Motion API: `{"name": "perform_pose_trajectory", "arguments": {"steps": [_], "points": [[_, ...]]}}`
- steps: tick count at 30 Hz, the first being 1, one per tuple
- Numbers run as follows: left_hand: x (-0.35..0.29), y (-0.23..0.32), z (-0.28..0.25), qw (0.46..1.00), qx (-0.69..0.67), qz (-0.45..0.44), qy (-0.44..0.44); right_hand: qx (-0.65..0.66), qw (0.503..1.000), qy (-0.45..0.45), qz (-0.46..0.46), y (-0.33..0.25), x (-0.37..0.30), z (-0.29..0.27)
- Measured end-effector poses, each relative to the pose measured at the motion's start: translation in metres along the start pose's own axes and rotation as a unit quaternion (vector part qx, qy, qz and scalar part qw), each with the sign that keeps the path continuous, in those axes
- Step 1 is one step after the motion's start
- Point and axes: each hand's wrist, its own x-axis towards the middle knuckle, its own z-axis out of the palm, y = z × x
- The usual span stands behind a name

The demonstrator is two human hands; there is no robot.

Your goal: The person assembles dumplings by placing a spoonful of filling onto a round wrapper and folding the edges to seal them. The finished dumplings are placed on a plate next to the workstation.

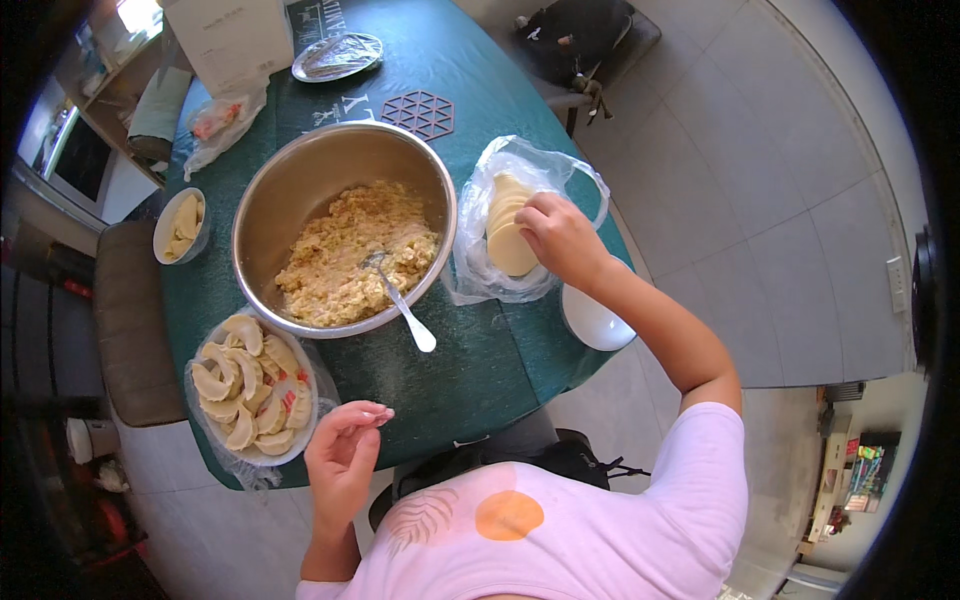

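My right hand reaches over a stack of round, pale dumpling wrappers in an open clear plastic bag. Its fingertips pinch the edge of a wrapper on the stack. In front of me, my left hand is held near the table edge, fingers loosely bent and apart from the thumb, with nothing in it. Beside it, a plate bears several folded dumplings. A large steel bowl holds yellowish minced filling, with a spoon leaning on its rim.
A white bowl stands at the right table edge, partly under my forearm. At left is a small bowl with pale pieces. Farther back are a brown trivet, a wrapped dish, a white box and a plastic bag.
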Motion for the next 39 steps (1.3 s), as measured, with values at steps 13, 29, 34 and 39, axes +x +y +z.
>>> {"name": "perform_pose_trajectory", "arguments": {"steps": [13, 29, 34, 39], "points": [[0.114, -0.025, 0.141, 0.942, 0.191, 0.237, -0.141, 0.051, 0.996, -0.067, -0.040, 0.020, -0.003, -0.010], [0.189, -0.092, 0.150, 0.905, 0.374, 0.197, -0.053, 0.060, 0.984, -0.165, 0.039, 0.071, -0.016, -0.027], [0.199, -0.086, 0.155, 0.916, 0.363, 0.172, -0.020, 0.283, 0.929, -0.167, 0.172, 0.065, -0.010, -0.025], [0.223, -0.093, 0.160, 0.865, 0.422, 0.269, 0.035, 0.190, 0.978, -0.022, 0.089, 0.069, 0.004, -0.007]]}}
